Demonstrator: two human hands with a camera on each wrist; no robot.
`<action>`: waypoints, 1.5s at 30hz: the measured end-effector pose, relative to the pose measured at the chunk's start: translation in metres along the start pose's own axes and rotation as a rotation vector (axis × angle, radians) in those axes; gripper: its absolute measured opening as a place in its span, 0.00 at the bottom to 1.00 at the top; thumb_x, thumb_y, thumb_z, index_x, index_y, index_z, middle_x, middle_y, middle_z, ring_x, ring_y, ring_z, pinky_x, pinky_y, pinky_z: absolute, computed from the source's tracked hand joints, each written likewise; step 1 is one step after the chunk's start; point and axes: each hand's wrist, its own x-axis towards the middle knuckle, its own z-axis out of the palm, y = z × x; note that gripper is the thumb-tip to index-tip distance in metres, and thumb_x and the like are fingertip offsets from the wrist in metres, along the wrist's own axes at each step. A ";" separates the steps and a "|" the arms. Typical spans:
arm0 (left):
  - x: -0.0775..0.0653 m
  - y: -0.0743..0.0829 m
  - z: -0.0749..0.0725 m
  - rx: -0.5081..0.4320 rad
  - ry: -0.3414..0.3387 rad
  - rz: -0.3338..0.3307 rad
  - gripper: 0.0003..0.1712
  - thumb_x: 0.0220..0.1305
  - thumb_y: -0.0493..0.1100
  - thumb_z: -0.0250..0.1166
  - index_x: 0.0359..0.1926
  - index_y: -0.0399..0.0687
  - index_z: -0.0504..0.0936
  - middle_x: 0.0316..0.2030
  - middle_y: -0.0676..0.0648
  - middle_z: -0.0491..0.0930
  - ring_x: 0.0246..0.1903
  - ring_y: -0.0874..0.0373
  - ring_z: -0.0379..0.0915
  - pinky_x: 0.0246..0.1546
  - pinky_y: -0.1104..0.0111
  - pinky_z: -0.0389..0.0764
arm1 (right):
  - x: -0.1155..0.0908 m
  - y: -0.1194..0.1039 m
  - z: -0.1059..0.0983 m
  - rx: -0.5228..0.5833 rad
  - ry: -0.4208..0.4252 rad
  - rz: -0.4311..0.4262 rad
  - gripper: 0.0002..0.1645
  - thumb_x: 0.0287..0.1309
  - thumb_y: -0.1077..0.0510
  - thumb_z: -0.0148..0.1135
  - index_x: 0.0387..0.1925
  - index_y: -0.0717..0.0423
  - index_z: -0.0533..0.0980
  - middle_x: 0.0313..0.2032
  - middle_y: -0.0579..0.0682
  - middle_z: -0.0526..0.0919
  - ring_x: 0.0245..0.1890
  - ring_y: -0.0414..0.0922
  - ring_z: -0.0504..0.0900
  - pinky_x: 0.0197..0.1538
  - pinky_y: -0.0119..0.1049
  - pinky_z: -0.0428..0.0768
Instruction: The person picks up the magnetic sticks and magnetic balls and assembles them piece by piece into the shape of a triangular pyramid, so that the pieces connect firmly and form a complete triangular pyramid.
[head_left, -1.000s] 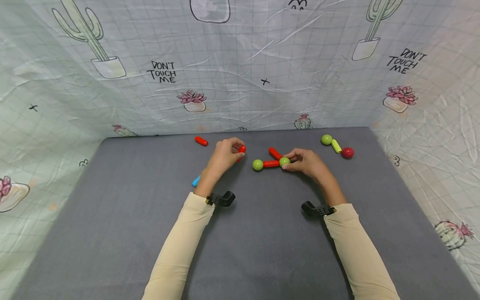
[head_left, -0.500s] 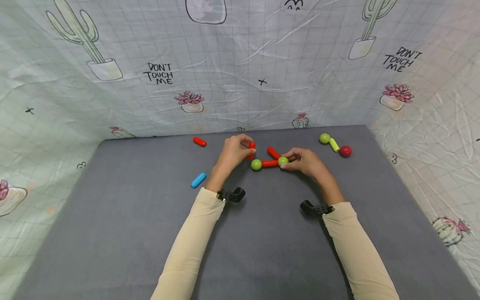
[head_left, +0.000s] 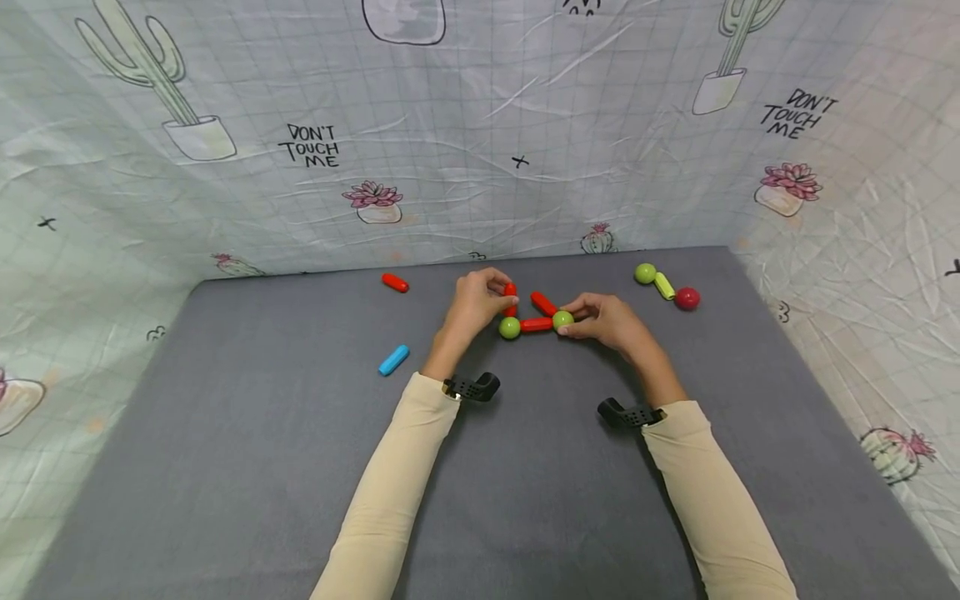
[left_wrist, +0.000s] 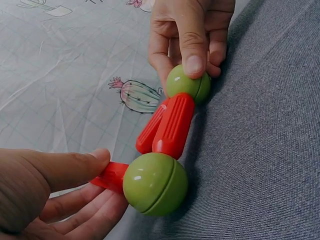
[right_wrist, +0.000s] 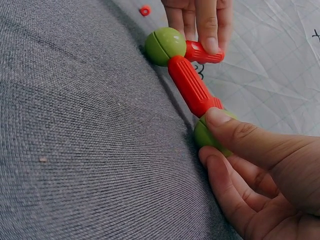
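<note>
My left hand (head_left: 477,302) pinches a ridged red rod (left_wrist: 116,175) between thumb and fingers. One end of this rod meets the left green ball (head_left: 510,328). From that ball, a second red rod (head_left: 536,325) runs to the right green ball (head_left: 563,320). My right hand (head_left: 609,323) grips this right ball with thumb and fingertips. A third red rod (head_left: 542,302) slants away from the right ball toward the back left. In the left wrist view both balls show a groove around the middle, and the left hand's fingers partly cover the held rod.
On the grey cloth-covered table (head_left: 517,483), a loose red rod (head_left: 395,282) lies at the back left and a blue rod (head_left: 393,360) nearer. At back right, a yellow-green rod (head_left: 664,286) links a green ball (head_left: 645,273) and a red ball (head_left: 687,298). A patterned curtain (head_left: 450,125) hangs behind.
My left hand has moved right with its red rod, bringing it to the left green ball. The blue rod, partly covered earlier, now shows whole. My right hand keeps its hold on the right ball.
</note>
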 end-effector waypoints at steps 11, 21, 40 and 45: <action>0.002 -0.004 0.006 0.025 -0.026 -0.042 0.18 0.63 0.42 0.74 0.52 0.39 0.86 0.41 0.42 0.86 0.42 0.52 0.82 0.42 0.64 0.82 | 0.000 0.000 0.000 -0.006 0.000 -0.025 0.24 0.56 0.55 0.77 0.54 0.55 0.83 0.47 0.55 0.88 0.44 0.49 0.82 0.48 0.39 0.75; 0.001 -0.005 0.013 0.072 -0.103 -0.039 0.18 0.66 0.44 0.71 0.54 0.41 0.87 0.43 0.44 0.88 0.44 0.53 0.82 0.46 0.63 0.81 | -0.001 0.000 0.001 -0.022 0.007 -0.024 0.24 0.57 0.54 0.77 0.54 0.55 0.83 0.48 0.54 0.88 0.45 0.48 0.82 0.48 0.39 0.75; -0.008 -0.010 -0.010 0.088 -0.255 -0.067 0.27 0.67 0.51 0.71 0.61 0.42 0.81 0.51 0.43 0.84 0.47 0.50 0.81 0.48 0.60 0.81 | 0.000 -0.002 0.005 -0.064 0.048 -0.019 0.22 0.55 0.53 0.78 0.51 0.53 0.84 0.46 0.54 0.88 0.44 0.50 0.83 0.47 0.40 0.74; -0.015 -0.008 -0.011 0.035 -0.271 -0.120 0.22 0.62 0.47 0.75 0.53 0.41 0.85 0.42 0.44 0.86 0.34 0.55 0.85 0.36 0.67 0.82 | -0.001 -0.002 0.007 -0.065 0.076 -0.029 0.22 0.55 0.54 0.78 0.51 0.54 0.84 0.46 0.55 0.89 0.44 0.50 0.84 0.47 0.40 0.76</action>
